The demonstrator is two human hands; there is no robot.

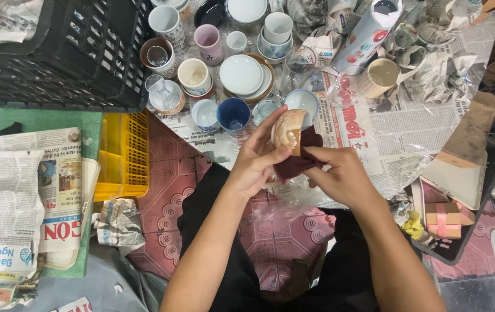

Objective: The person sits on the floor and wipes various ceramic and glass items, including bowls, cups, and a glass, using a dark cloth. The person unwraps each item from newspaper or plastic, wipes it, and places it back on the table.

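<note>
Left hand grips a small speckled tan cup held sideways, frame center, fingers wrapped over its rim and side. Right hand pinches a dark red cloth pressed against the cup's underside, touching it. At 12 o'clock from the cup, a cluster of cups and saucers sits on newspaper: blue cup, pink cup, white plate. Black crate at 10 o'clock, yellow crate at 9 o'clock. Folded newspapers far at 8 o'clock.
</note>
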